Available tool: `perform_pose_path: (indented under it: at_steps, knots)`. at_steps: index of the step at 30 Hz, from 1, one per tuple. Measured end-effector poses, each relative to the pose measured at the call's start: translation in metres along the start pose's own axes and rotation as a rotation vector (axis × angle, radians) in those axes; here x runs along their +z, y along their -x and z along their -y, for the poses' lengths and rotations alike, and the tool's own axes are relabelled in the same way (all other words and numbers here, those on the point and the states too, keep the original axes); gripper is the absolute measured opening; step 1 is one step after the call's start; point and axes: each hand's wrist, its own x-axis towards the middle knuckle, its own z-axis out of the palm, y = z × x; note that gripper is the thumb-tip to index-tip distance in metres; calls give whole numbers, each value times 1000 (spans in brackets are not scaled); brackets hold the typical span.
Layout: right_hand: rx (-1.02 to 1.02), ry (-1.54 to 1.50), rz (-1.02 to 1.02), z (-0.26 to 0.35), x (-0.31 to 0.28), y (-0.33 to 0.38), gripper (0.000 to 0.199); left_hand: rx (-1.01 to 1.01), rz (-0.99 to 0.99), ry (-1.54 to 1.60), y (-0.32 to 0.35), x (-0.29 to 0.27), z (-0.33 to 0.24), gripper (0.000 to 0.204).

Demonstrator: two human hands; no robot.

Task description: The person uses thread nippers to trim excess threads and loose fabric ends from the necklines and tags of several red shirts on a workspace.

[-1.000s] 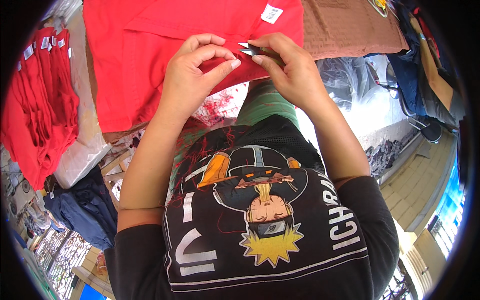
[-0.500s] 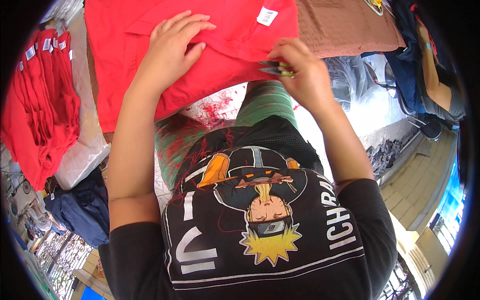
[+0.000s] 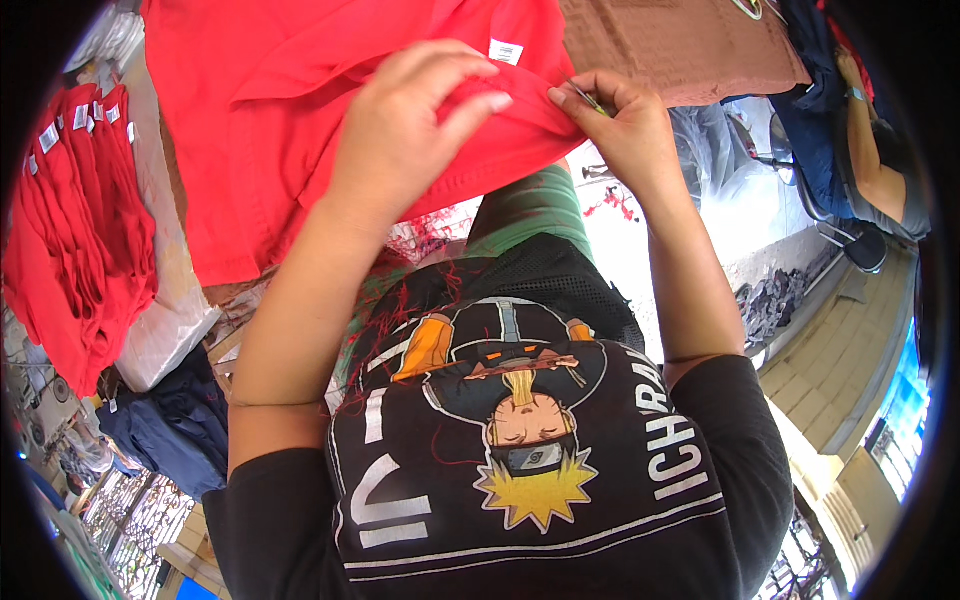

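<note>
A red garment [image 3: 270,150] lies spread over the table edge and hangs toward my lap, a white tag [image 3: 506,52] on its upper part. Above the cloth, slightly blurred, is my left hand [image 3: 415,125], thumb and fingers apart with nothing visible between them. At the garment's right edge, my right hand [image 3: 630,125] is closed around small thread snips [image 3: 595,103] with a green handle. Its thumb and fingertips meet the cloth's edge there; whether they pinch it I cannot tell. Most of the snips is hidden in the palm.
A stack of red garments [image 3: 80,230] with white tags hangs at the left, above dark blue cloth [image 3: 170,420]. Brown cloth [image 3: 690,50] covers the table at the right. Clear plastic [image 3: 730,170] lies below it. Another person's arm [image 3: 868,140] shows at far right. Red thread scraps [image 3: 400,310] cling to my lap.
My left hand has lifted and moved right across the garment. My right hand has turned at the cloth's right edge, snips still in it. The garment has shifted left and its folds have changed.
</note>
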Motion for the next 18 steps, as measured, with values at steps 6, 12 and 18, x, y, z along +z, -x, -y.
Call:
perform_pose_path:
  at_steps: [6,12,18]
  knots:
    - [-257,-131,-129,28,2,9,25,-82,-26,26,5,26,4,20]
    - [-172,-224,-26,11,18,8,22,-9,2,-36,-1,27,10,14]
    - [-177,-208,-19,12,14,9,21,-389,950,310,-15,-56,7,15]
